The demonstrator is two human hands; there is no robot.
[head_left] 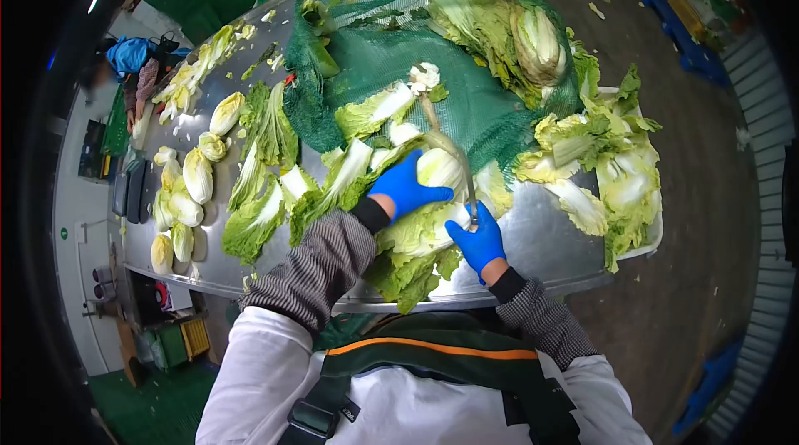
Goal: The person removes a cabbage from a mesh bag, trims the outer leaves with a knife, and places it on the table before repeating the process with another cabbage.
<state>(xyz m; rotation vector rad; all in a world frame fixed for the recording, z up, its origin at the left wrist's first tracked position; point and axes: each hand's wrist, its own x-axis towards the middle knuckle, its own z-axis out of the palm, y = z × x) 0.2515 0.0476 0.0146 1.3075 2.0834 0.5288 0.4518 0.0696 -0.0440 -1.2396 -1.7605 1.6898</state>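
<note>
My right hand [478, 239], in a blue glove, is closed around the handle of a long knife [463, 164]. Its blade points away from me, along the right side of a pale Chinese cabbage [439, 170]. My left hand [409, 189], also gloved in blue, rests against the left side of that cabbage, fingers bent around it and thumb stretched toward the blade. Loose green outer leaves [408, 266] lie beneath and in front of both hands. Beyond the cabbage, a green mesh sack [374, 71] holds more cabbage [537, 46] with its leaves on.
Trimmed cabbages [197, 176] lie on the left of the metal table [549, 233]. Cut leaves [266, 204] are scattered near them. At the right edge, a white bin [653, 233] overflows with leaves. Another person [141, 71] stands at the far left corner.
</note>
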